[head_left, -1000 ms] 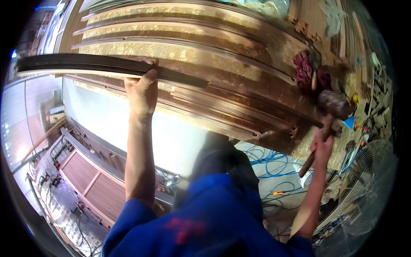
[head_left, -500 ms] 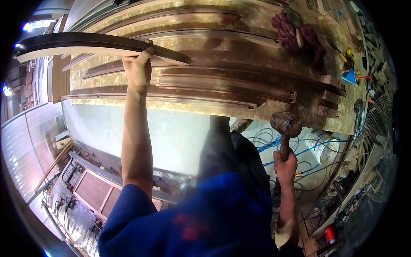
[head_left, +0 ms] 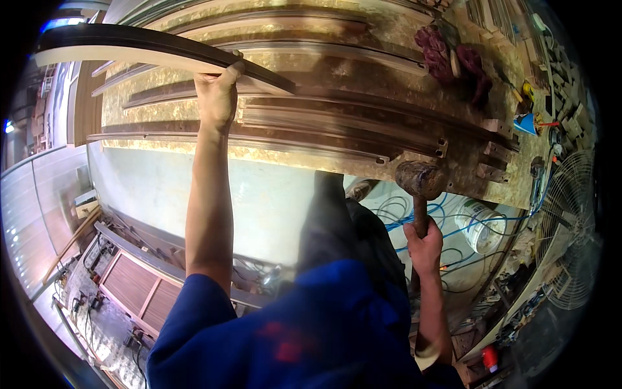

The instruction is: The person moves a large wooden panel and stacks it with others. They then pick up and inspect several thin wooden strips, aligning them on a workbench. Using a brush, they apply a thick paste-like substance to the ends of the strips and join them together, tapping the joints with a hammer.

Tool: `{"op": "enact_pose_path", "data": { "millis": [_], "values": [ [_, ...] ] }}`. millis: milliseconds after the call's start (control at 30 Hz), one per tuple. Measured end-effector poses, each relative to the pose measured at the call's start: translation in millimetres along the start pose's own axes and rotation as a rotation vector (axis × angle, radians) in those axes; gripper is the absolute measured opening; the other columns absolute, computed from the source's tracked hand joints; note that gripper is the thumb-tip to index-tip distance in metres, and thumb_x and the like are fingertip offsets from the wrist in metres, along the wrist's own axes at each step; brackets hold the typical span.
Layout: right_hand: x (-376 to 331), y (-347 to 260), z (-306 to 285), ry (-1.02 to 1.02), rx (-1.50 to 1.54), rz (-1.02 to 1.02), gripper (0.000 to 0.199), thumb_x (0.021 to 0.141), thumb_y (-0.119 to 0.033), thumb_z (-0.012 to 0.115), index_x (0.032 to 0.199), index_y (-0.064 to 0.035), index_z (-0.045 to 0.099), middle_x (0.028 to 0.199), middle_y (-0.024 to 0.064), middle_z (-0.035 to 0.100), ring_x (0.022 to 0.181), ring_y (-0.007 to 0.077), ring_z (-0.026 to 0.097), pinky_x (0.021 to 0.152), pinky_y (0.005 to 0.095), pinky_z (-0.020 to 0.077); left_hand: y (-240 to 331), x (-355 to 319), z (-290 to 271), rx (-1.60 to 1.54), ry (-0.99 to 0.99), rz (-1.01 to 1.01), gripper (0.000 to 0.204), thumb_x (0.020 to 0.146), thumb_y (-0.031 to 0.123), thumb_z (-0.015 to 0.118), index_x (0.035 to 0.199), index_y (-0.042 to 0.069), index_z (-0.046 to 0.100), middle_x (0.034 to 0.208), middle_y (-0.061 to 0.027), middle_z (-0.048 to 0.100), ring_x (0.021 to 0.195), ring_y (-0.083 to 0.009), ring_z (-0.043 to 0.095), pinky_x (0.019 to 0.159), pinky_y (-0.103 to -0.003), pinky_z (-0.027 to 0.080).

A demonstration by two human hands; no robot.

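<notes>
My left hand (head_left: 219, 94) is closed around a long wooden strip (head_left: 149, 48), dark on its upper face and pale along its side. The strip is lifted over the left part of the workbench (head_left: 369, 72), its left end higher in the picture than its right. My right hand (head_left: 425, 249) grips a mallet (head_left: 420, 176) by its handle, the worn, dark head upward near the bench's front edge. Several grooved brown strips (head_left: 324, 120) lie lengthwise on the bench, two with slots near their right ends. Small wooden blocks (head_left: 495, 152) sit at the bench's right end.
Maroon cloth (head_left: 434, 55) lies in a heap at the back right. A blue scoop-like object (head_left: 526, 123) is beyond it. Below the bench are a white bucket (head_left: 484, 227) and blue hoses (head_left: 447, 217). A wire fan guard (head_left: 570, 233) stands right; a framed wooden panel (head_left: 133, 285) is lower left.
My left hand has moved slightly right and the strip's left end has risen toward the top. My right hand has shifted the mallet a little left and upward.
</notes>
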State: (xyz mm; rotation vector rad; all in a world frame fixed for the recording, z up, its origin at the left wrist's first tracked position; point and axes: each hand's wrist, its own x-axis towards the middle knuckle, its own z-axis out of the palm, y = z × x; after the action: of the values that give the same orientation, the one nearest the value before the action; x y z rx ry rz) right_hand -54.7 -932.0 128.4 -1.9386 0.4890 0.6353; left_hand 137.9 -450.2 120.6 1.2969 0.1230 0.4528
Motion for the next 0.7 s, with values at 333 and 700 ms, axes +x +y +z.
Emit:
{"op": "enact_pose_path", "data": {
  "millis": [333,700],
  "values": [
    [-9.0,-93.0,-0.9,-0.162,0.039,-0.075,0.024,0.098,-0.023,0.071,0.103,-0.0047,0.056,0.070,-0.0021,0.054,0.050,0.0048,0.047,0.045,0.0232,0.0385,7.6,-18.2,44.2,0.398,-0.029,-0.090,0.021,0.079,-0.006,0.072,0.098,0.000,0.070,0.092,-0.0066,0.072,0.083,-0.0169,0.069,0.076,-0.032,0.058],
    [-51.9,-378.3,-35.0,-0.148,-0.250,-1.142,0.044,0.104,-0.036,0.063,0.131,-0.0022,0.059,0.067,-0.0050,0.051,0.052,0.0023,0.045,0.045,0.0203,0.0365,-11.0,-35.8,29.8,0.465,0.081,-0.154,0.026,0.073,0.005,0.076,0.097,-0.001,0.067,0.087,-0.0068,0.068,0.080,-0.0149,0.063,0.069,-0.032,0.054]
  ]
}}
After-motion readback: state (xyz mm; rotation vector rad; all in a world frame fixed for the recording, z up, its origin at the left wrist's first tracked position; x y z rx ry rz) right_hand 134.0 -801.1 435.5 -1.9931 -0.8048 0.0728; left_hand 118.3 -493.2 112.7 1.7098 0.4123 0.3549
